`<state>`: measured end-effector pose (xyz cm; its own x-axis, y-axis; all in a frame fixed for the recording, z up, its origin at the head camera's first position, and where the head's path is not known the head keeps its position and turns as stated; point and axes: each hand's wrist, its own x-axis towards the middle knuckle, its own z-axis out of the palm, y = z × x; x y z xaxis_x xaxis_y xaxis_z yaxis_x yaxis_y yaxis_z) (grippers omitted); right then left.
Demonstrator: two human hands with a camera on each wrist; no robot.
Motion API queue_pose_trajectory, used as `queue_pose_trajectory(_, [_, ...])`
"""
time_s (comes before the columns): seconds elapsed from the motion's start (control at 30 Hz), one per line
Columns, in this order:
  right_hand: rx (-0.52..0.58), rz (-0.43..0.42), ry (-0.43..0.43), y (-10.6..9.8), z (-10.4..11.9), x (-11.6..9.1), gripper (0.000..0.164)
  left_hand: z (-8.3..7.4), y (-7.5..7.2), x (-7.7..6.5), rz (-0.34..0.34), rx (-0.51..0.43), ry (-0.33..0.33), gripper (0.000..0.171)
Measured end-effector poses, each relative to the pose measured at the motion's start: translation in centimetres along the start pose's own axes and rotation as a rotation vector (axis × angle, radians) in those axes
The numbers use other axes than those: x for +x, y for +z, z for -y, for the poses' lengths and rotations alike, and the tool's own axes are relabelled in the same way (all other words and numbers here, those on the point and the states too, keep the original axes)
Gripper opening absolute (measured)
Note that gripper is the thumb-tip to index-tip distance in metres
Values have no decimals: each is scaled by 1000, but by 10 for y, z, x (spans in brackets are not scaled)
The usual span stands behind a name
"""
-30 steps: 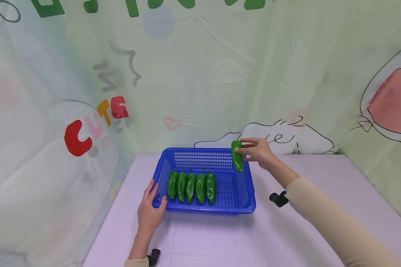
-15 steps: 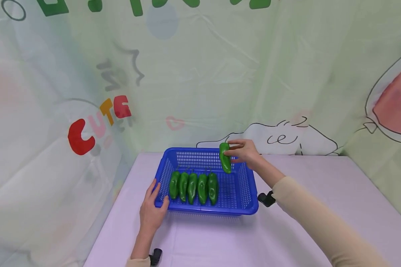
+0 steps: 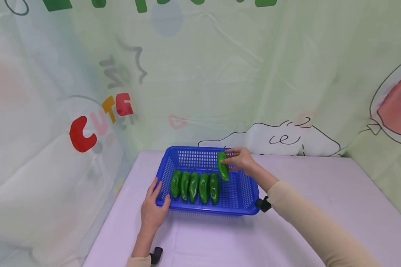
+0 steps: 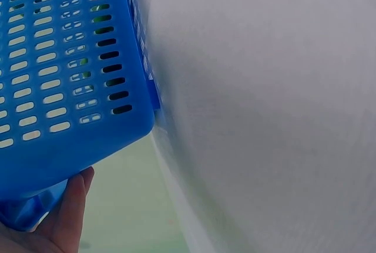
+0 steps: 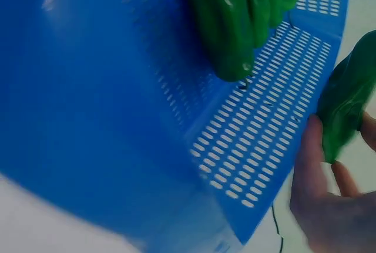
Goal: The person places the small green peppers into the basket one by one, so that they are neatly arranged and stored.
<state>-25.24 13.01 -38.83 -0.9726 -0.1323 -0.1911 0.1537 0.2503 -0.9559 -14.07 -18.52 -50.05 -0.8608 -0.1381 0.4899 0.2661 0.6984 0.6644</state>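
Note:
A blue plastic basket (image 3: pixel 207 210) with slotted walls stands on the table. Several green peppers (image 3: pixel 194 187) lie side by side in its left and middle part, stems toward the back wall. My right hand (image 3: pixel 242 161) pinches another green pepper (image 3: pixel 222 167) between thumb and fingers, stem up, above the back right part of the basket. The right wrist view shows this held pepper (image 5: pixel 346 100) at the right edge, near the slotted wall. My left hand (image 3: pixel 153 211) holds the basket's front left corner, thumb at the front rim; the left wrist view shows fingers (image 4: pixel 70 212) at the rim.
A pale lilac cloth covers the table (image 3: pixel 304 204). Printed curtain (image 3: pixel 214 74) hangs behind and at both sides. Black wrist cameras sit on the right wrist (image 3: pixel 263 204) and left wrist (image 3: pixel 156 256).
My right hand has carried its pepper left and then down, from the basket's right rim toward the row of peppers. The left hand stays on the corner; the view has shifted slightly.

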Motion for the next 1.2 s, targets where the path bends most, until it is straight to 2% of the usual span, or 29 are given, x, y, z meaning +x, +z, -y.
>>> queue_pose_trajectory(0.27, [-69,10,41,4,-9,1,54,-1,-2,0,0,-8,5,58])
queue_pose_trajectory(0.73, [-90,12,58,1,-17,-1,55,-1,-2,1,13,3,-5,59])
queue_pose_trajectory(1.0, [-178,11,109,1,-26,2,53,0,-4,2,11,6,-3,59])
queue_pose_trajectory(1.2, [-228,-6,101,5,-30,3,53,0,-3,2,13,-1,7,59])
